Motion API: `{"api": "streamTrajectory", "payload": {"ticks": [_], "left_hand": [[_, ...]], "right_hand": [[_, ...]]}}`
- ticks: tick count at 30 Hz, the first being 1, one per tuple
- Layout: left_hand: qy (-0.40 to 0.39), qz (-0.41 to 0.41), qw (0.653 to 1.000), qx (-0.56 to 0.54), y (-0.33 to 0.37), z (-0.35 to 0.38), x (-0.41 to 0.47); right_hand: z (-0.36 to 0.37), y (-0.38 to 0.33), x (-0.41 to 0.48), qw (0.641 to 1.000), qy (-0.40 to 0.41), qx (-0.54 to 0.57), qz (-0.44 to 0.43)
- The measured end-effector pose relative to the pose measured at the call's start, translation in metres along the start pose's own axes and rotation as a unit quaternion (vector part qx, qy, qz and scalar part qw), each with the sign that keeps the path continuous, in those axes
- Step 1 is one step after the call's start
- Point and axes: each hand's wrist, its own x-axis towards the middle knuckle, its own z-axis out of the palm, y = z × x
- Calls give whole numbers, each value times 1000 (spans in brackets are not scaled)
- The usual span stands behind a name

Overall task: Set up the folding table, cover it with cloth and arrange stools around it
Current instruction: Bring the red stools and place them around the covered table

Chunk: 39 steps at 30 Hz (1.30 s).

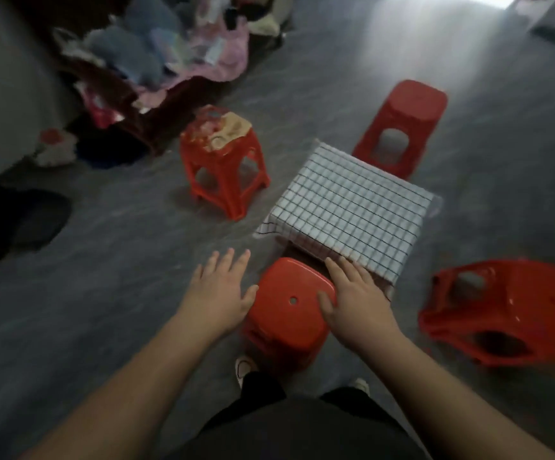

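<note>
A low folding table stands on the grey floor under a white cloth with a dark grid (352, 207). Several red plastic stools surround it. The nearest red stool (286, 313) stands upright just in front of me, touching the table's near side. My right hand (352, 297) rests on that stool's right edge, thumb on the seat. My left hand (219, 293) hovers at its left edge with fingers spread, thumb near the rim. Another stool (226, 164) with a worn patterned seat stands to the table's left. A third stool (405, 124) stands behind the table. A fourth (508, 313) lies tipped on its side at the right.
A pile of clothes and soft toys (156, 61) lies at the back left. A dark object (13, 220) sits on the floor at the left edge. My shoes (244, 366) show below the near stool.
</note>
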Motion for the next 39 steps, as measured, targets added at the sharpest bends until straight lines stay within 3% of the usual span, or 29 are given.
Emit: {"api": "streamTrajectory", "payload": {"ticks": [8, 20, 28, 36, 39], "left_hand": [[-11, 184, 982, 29, 5, 7, -8], [-66, 250, 965, 35, -35, 100, -12], [-126, 248, 961, 1, -54, 196, 97], [-190, 198, 961, 21, -61, 344, 217], [-200, 161, 966, -24, -59, 372, 236]], "right_hand": [[46, -25, -72, 985, 73, 50, 148], [146, -50, -110, 961, 59, 114, 246], [232, -26, -12, 938, 40, 161, 304], [381, 51, 99, 916, 19, 183, 358], [411, 73, 120, 904, 6, 198, 379]]}}
